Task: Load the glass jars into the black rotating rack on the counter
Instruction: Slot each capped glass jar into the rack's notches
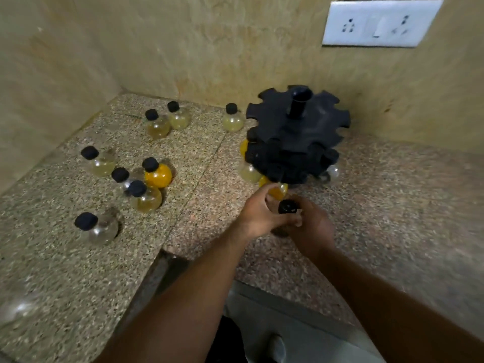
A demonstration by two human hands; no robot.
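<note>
Both hands, left [258, 210] and right [311, 226], pinch one jar [287, 207] just below the rack [296, 137]; a careless push could knock a seated jar loose.

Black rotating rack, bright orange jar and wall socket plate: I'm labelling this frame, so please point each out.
Black rotating rack [298, 127]: head view, on its top notched tier.
Bright orange jar [158, 176]: head view, on its round glass body.
Wall socket plate [379, 23]: head view, on its white face.
</note>
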